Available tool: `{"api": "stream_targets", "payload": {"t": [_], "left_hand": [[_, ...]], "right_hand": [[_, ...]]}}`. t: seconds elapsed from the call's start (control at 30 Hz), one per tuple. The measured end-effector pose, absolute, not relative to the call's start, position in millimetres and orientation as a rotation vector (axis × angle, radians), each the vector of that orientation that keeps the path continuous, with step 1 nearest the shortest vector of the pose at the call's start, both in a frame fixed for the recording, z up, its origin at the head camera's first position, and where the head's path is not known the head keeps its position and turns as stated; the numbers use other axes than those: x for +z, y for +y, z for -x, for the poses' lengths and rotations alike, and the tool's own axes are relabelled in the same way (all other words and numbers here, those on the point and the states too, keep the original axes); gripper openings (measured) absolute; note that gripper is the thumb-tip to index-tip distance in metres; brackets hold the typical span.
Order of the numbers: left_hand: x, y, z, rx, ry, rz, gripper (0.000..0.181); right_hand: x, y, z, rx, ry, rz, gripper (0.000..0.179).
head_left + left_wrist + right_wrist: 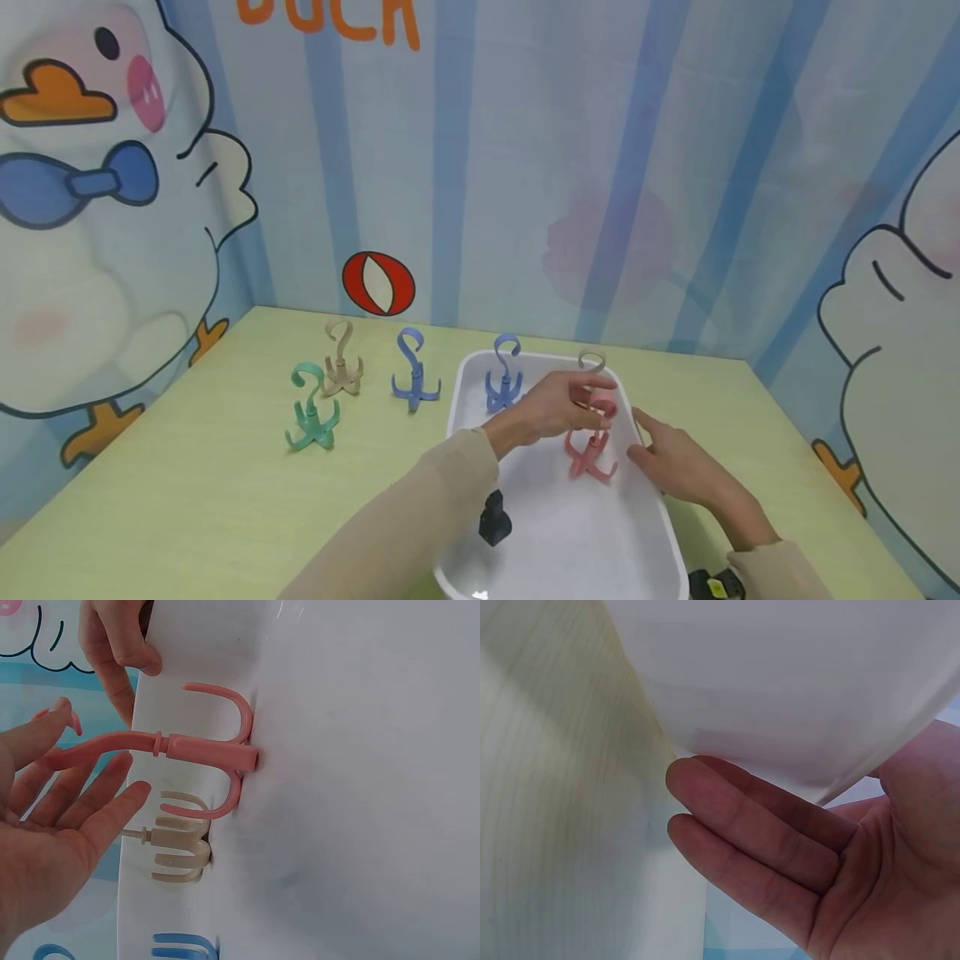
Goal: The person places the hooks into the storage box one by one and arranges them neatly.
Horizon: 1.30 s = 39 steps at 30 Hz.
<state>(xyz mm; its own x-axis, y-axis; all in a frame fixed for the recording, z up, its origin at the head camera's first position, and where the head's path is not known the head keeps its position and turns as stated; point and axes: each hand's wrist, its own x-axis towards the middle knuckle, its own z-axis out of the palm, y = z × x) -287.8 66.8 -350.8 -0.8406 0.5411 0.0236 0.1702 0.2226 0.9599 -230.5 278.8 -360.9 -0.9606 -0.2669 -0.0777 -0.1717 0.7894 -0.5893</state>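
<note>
A pink hanging hook (588,457) with several upturned prongs stands upright in the white plastic tray (555,533). My left hand (558,407) is around its curled top; in the left wrist view the fingers (112,817) are spread and fairly straight beside the stem, not closed round it. Behind it in the tray stand a beige hook (180,838), mostly hidden by my hand in the head view, and a blue hook (504,383). My right hand (686,462) holds the tray's right rim, thumb over the edge and fingers (757,862) against the outer wall.
Left of the tray, on the pale yellow table (187,500), stand a green hook (311,417), a beige hook (342,371) and another blue hook (413,383). A duck-printed curtain (510,167) hangs behind the table.
</note>
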Motion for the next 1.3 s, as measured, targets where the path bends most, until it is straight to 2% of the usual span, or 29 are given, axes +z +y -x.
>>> {"api": "stream_targets", "payload": {"t": [1.3], "left_hand": [[-322, 2, 283, 1.715, 2.174, -0.826, 0.059]], "right_hand": [[-362, 279, 230, -0.894, 2.824, 0.348, 0.071]]}}
